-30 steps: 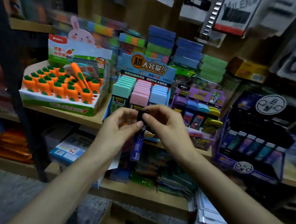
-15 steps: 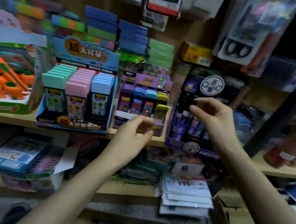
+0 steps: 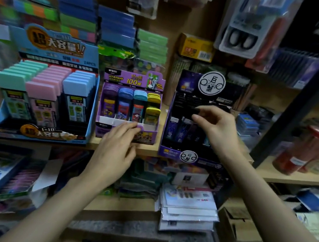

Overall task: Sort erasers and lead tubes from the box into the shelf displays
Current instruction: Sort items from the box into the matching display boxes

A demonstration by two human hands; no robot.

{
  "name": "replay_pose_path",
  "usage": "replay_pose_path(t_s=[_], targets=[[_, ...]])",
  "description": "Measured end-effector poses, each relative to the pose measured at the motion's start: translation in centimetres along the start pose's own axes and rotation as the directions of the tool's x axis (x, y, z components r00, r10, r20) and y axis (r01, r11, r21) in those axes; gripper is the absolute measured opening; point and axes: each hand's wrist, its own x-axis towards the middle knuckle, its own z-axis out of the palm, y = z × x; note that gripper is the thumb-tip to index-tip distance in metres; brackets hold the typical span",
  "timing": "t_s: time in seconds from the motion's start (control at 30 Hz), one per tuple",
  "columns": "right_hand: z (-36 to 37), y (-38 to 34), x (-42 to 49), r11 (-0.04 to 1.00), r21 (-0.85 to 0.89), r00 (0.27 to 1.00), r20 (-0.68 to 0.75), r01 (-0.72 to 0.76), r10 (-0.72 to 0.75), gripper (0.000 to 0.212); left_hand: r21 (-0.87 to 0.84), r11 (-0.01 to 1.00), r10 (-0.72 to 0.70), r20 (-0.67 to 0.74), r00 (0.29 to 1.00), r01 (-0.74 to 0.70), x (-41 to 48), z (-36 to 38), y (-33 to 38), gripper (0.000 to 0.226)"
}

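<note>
Only hands and forearms of the person show. The left hand point(image 3: 113, 147) and the right hand point(image 3: 219, 131) are bare, with long, slim fingers; finer detail such as nails is lost in blur. The left forearm point(image 3: 59, 201) and the right forearm point(image 3: 263, 205) are lean and uncovered all the way to the lower edge of the view.

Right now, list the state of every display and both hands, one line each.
blue display, stocked, three columns upright
purple display, stocked, four columns
dark display, front row of tubes upright
left hand, open, fingertips on purple display's front
right hand, fingers curled over dark display, grip unclear
</note>
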Motion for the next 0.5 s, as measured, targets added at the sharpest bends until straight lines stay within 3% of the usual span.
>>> replay_pose_path(t_s=[0.1,0.23,0.37,0.5], targets=[[0.8,0.4,-0.6,0.991,-0.126,0.999,-0.025,0.037,-0.041,0.023,-0.01,1.0,0.004,0.012,1.0,-0.004,-0.1,0.0,-0.2,0.047],[1.5,0.5,-1.1,0.924,-0.333,0.978,-0.029,0.186,-0.208,0.023,-0.037,0.999,0.03,-0.051,0.998,-0.032,-0.6,-0.3,-0.2,0.041],[0.7,-0.1,-0.6,0.887,-0.426,0.98,-0.013,0.176,-0.2,0.027,-0.049,0.994,0.09,-0.132,0.987,-0.098,-1.2,-1.1,-0.1,0.03],[-0.8,-1.3,-1.5,0.893,-0.419,0.984,0.01,0.166,-0.178,0.029,-0.043,0.993,0.102,-0.106,0.989,-0.107,-3.1,-1.7,-0.5,0.028]])
